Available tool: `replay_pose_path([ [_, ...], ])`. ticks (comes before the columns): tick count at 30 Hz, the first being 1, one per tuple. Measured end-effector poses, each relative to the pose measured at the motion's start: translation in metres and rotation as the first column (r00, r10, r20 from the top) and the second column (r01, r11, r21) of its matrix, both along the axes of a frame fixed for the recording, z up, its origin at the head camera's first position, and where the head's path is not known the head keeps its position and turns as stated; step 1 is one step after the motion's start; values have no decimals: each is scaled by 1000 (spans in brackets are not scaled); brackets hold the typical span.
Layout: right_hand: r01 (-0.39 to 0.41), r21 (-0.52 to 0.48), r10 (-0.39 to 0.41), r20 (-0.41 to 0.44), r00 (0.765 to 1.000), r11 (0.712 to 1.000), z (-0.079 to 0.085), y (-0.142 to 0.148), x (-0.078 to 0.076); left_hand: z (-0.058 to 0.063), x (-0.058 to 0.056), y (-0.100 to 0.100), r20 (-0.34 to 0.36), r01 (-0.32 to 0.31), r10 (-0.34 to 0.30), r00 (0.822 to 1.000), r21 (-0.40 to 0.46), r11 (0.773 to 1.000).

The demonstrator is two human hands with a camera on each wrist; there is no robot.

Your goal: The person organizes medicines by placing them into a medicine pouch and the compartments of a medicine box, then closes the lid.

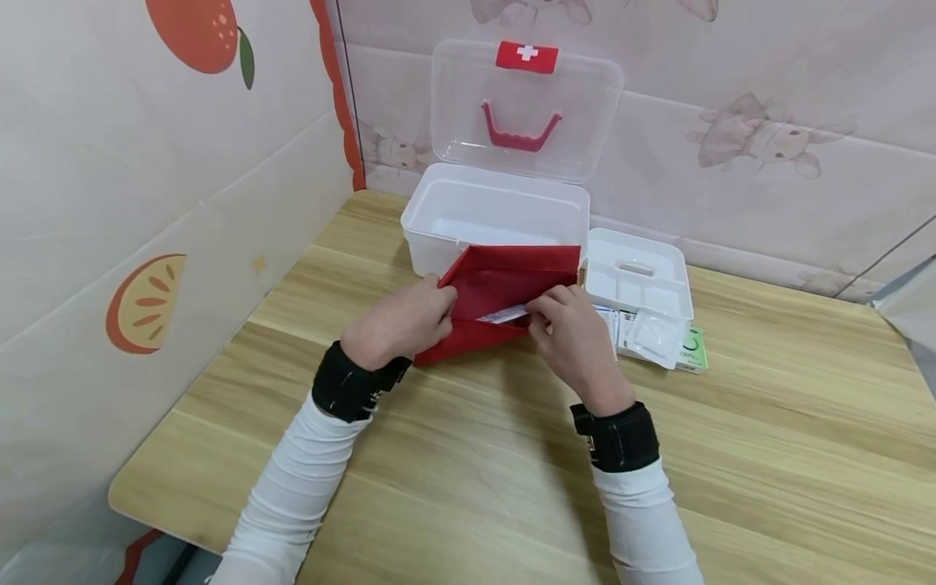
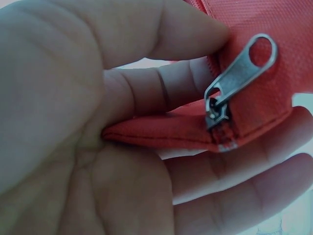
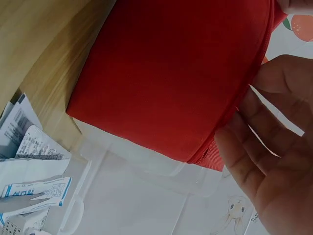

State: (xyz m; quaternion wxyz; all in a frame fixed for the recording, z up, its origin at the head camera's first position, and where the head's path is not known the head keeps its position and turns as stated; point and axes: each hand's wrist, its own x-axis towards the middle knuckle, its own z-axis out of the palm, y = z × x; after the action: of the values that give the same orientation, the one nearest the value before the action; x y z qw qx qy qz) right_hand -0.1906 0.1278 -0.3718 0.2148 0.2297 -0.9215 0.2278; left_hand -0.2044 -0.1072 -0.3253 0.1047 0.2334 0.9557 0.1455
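A red zippered pouch is held up over the table with its mouth spread open. My left hand grips its left edge; in the left wrist view the thumb and fingers clasp the fabric beside a metal zipper pull. At the mouth, my right hand pinches one end of a flat white packet with bluish print, which lies inside the opening. From the right wrist view, the right fingers reach over the zipper edge, and the packet is hidden behind the red fabric.
Behind the pouch stands a clear white plastic box, its lid raised, with a red handle and white cross. To the right sits a white compartment tray. Printed packets, a clear blister piece and a green box lie before it.
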Motion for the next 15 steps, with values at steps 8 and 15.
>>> replay_pose_path([
  [8, 36, -51, -37, -13, 999, 998, 2, 6, 0, 0, 0, -1, -5, 6, -6, 1000, 3, 1000],
  [15, 99, -89, -100, -11, 995, 991, 4, 20, -1, 0, 0, -1, -1, 3, -3, 1000, 3, 1000],
])
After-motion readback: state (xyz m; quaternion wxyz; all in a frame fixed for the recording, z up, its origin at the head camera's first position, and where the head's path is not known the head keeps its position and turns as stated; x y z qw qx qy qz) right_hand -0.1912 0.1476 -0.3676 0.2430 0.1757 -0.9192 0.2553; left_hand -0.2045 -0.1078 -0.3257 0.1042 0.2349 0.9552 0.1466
